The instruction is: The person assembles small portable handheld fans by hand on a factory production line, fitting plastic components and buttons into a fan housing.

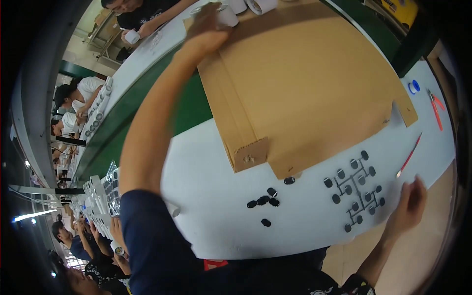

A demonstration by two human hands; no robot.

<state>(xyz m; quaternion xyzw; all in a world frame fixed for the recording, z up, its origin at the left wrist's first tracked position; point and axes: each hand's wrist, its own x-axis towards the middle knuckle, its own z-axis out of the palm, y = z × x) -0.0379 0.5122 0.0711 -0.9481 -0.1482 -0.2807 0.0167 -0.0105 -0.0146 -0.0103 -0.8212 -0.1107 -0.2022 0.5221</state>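
My left arm stretches across to the far side, where my left hand [209, 29] is smeared by motion beside a white cylindrical part [227, 16]. Its fingers are too blurred to show a grip. Low on the right, my right hand [410, 204] hovers by the table edge, fingers loosely bent and apart, with nothing visible in them. Nearest to it are a branched frame of black oval pieces [360, 196] and a red thin-handled tool [409, 156]. Several loose black ovals [263, 200] lie mid-table. A large flattened cardboard sheet [305, 93] covers the far part.
More white cylinders [260, 6] stand at the cardboard's far edge. Red-handled pliers [436, 112] and a blue spool [414, 87] lie at the right. A green belt [189, 110] runs past the white table [216, 231]. Across it, a person [147, 17] handles a white part; others work at the left.
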